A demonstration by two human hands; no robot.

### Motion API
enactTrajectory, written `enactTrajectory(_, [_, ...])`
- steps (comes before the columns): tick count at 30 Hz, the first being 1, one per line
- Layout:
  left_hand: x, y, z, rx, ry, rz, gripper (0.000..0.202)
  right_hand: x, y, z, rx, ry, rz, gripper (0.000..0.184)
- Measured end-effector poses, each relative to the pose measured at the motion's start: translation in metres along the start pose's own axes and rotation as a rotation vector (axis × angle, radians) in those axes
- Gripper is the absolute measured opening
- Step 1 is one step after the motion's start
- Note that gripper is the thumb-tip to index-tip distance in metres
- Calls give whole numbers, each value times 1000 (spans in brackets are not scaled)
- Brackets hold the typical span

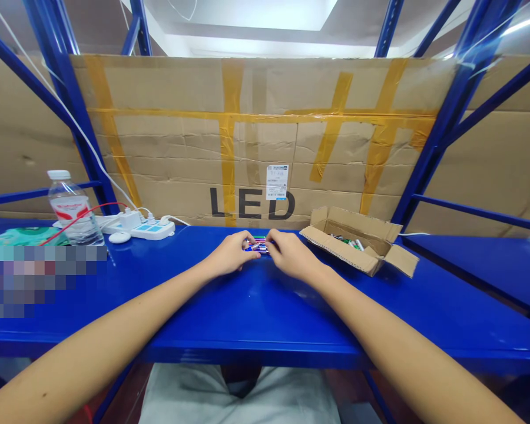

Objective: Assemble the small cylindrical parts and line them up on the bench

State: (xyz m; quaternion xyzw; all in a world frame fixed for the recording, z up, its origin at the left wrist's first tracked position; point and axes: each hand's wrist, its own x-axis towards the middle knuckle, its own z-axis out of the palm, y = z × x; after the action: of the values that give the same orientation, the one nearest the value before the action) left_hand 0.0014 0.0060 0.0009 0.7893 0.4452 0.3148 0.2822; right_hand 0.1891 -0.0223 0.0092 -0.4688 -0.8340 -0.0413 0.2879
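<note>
A small group of slim, shiny coloured cylinders (260,244) lies on the blue shelf top (256,312), side by side. Green, pink, blue and silver show on them; at this size I cannot make out their exact kind. My left hand (233,252) is closed at their left end, thumb and fingers pinching around a blue and white piece. From the right, my right hand (289,252) has its fingers curled against the other end. Its fingertips are partly hidden behind the hand. Both hands stay low, close to the shelf top.
An open cardboard box (344,247) with several small cylinders stands right of my hands. At left are a water bottle (75,209), a power strip (152,228), cables and a green pack (26,237). Taped cardboard (181,153) walls the back, between blue posts (450,118).
</note>
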Motion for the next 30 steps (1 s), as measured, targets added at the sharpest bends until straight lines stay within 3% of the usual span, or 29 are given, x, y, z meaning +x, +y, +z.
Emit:
enactTrajectory(4, [9, -9, -14, -110, 14, 89, 21, 5, 24, 4, 432, -81, 276, 13])
enactTrajectory(7, [10, -10, -20, -162, 28, 125, 21, 7, 32, 8, 670, -183, 378, 9])
enactTrajectory(10, [8, -7, -20, -189, 24, 168, 21, 7, 30, 7, 785, -240, 350, 7])
enactTrajectory(15, [2, 1, -13, -209, 7, 293, 19, 4, 19, -3, 999, -347, 205, 25])
enactTrajectory(19, [1, 3, -11, -177, -10, 355, 19, 2, 14, 1, 1183, -363, 259, 23])
enactTrajectory(22, [5, 1, -15, -345, -66, 297, 31, 1, 13, 6, 1306, -368, 351, 22])
enactTrajectory(27, [12, -5, -28, -912, -72, 98, 53, 3, 12, 9, 1319, -310, 441, 21])
enactTrajectory(30, [13, -6, -32, -1062, -65, 39, 58, 3, 13, 9, 1326, -254, 457, 20])
